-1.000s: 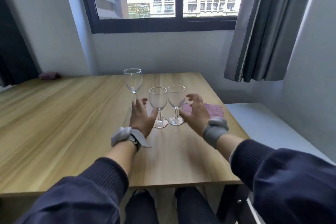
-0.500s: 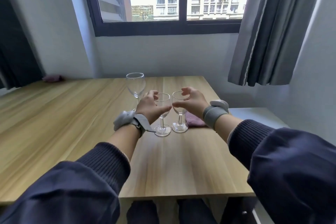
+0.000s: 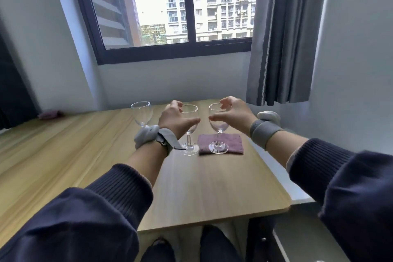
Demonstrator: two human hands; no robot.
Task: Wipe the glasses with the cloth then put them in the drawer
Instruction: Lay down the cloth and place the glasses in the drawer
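Observation:
Three clear stemmed glasses stand near the far right of the wooden table (image 3: 212, 187). My left hand (image 3: 175, 119) curls round the bowl of the middle glass (image 3: 190, 134), thumb in front and fingers behind the rim. My right hand (image 3: 232, 112) curls round the bowl of the right glass (image 3: 219, 130), whose foot shows over a folded purple cloth (image 3: 232, 144). I cannot tell whether that foot rests on the cloth or hangs above it. The left glass (image 3: 141, 114) stands untouched just beyond my left wrist.
A second purple cloth (image 3: 50, 114) lies at the table's far left by the wall. A grey curtain (image 3: 280, 49) hangs at the right. A white ledge (image 3: 299, 197) runs along the table's right edge, with a dark unit (image 3: 263, 240) below it.
Both hands rose from beside the stems to the bowls and curled round the middle and right glasses. The view tilted up, and the cloth now shows under the right glass's foot.

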